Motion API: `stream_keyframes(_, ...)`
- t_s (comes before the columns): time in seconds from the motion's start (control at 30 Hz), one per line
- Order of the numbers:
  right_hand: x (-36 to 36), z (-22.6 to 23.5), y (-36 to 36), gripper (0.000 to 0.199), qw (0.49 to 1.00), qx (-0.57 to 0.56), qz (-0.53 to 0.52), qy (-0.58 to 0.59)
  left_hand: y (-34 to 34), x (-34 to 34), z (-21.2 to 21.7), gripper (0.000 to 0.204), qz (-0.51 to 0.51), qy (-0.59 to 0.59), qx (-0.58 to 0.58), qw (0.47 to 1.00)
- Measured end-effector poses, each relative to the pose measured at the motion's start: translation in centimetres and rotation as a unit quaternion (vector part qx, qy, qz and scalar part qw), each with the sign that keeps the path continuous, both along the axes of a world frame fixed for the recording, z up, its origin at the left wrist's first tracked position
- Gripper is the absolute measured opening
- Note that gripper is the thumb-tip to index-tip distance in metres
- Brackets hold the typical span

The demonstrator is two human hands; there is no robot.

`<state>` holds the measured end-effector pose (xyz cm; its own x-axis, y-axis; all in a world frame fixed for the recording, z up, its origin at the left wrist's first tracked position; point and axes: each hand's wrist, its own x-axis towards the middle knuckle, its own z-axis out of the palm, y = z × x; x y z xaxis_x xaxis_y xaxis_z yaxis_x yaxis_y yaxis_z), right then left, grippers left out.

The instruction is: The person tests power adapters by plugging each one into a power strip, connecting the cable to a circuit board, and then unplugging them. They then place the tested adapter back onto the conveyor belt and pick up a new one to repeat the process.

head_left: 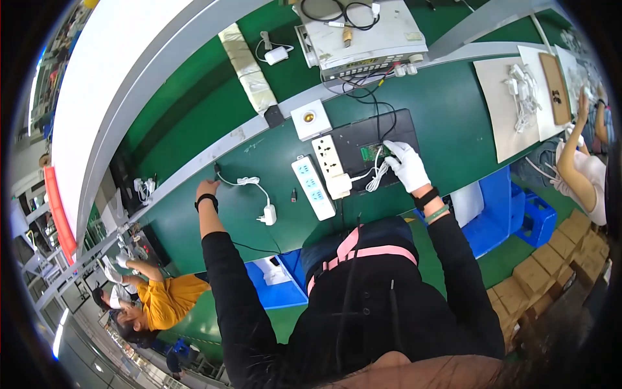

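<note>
My right hand (409,170), in a white glove, is closed on a white cable (378,170) beside a small green circuit board (372,153). The board lies on a black mat (350,139), and the cable runs to a white adapter in a power strip (328,155). At the left, my bare left hand (206,188) is by the dark end of a coiled white cable (247,181); its fingers are bunched and partly hidden. That cable belongs to a white charger (268,214) lying on the green table (246,152). A second strip with blue sockets (313,187) lies nearby.
A small dark connector (294,194) lies left of the strips. Behind them are a white box (311,119) and a bench instrument (369,39) with black leads. White cables (522,97) lie on cardboard at right. Co-workers sit at both sides; blue stools (492,211) stand below.
</note>
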<state>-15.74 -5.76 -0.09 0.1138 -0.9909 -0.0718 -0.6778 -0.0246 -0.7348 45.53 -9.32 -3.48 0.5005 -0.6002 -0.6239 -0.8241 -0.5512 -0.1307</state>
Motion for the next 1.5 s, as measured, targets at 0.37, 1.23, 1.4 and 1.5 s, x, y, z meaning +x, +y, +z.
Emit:
stream_keyframes(0.37,-4.6,3.3,5.0,0.032,0.994,0.057,-0.092,0.017,-2.6,-4.9,0.5,0.038,0.134,-0.043,-0.321,0.937)
stream_keyframes(1.23,0.0,9.1,3.2,0.04,0.999,-0.022,0.028,-0.009,14.2,-17.2,4.5,0.044,0.019,0.256,-0.178,0.95)
stream_keyframes(1.4,3.3,13.5,1.2,0.063,0.973,-0.14,0.167,-0.074,12.2,-21.9,18.4,0.034,0.12,0.546,-0.253,0.789)
stream_keyframes(1.5,6.7,16.4,0.0,0.076,0.943,-0.171,0.247,-0.14,11.6,-25.2,24.8,0.029,0.073,0.627,-0.199,0.749)
